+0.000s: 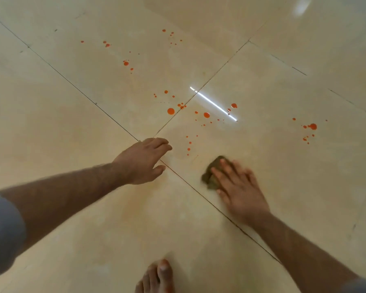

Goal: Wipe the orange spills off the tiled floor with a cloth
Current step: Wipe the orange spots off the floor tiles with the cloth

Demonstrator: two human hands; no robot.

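Two hands reach down over the tiled floor (72,115). The right hand (240,191) lies flat, fingers spread and pointing up-left, pressing a small olive-brown cloth (212,173) against the tile; the bunched cloth's long axis runs from lower left to upper right, and it peeks out past the fingertips. It sits just right of the dark grout line, below the nearest orange spills (188,149). More orange drops scatter ahead across the tiles, the largest near the grout crossing and another cluster far right. The left hand (143,160) hovers or rests open, palm down, fingers loosely extended, holding nothing, over the grout crossing. One bare foot (156,278) shows at the bottom edge.
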